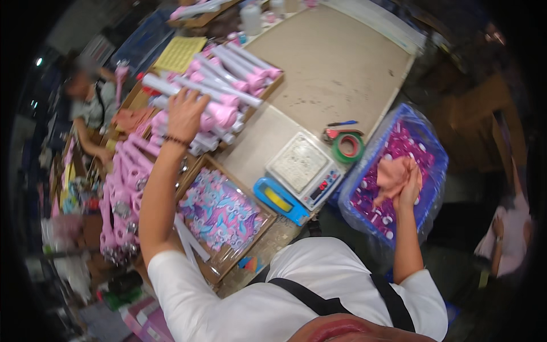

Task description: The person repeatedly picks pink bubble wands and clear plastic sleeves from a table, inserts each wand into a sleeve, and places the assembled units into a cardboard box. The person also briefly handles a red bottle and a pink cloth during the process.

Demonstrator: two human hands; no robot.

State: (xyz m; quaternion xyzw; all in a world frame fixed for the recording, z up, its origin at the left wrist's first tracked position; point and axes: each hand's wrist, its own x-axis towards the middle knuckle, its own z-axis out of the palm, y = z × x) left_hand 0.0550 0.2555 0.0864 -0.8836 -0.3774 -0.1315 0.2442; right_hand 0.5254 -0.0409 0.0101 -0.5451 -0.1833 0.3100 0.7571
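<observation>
My left hand [187, 117] lies over a pile of pink-and-white plastic wands [219, 111], its fingers apart and touching the ones on top. The wands have clear or white tubes and pink ends, and they fill a cardboard box [268, 91]. My right hand [408, 191] is closed on a limp, peach-coloured cloth-like piece [393, 174]; its exact kind does not show. Both are above a blue plastic crate [364, 165] lined with clear film and filled with purple-pink bits and white discs [401, 139].
A small digital scale [299, 162], a blue-and-yellow cutter-like tool [279, 199] and green tape [347, 147] lie on the table [336, 62]. A tray of mermaid-tail pieces [222, 208] is near me. Pink wands [122, 194] hang at left. Another person [94, 100] works far left.
</observation>
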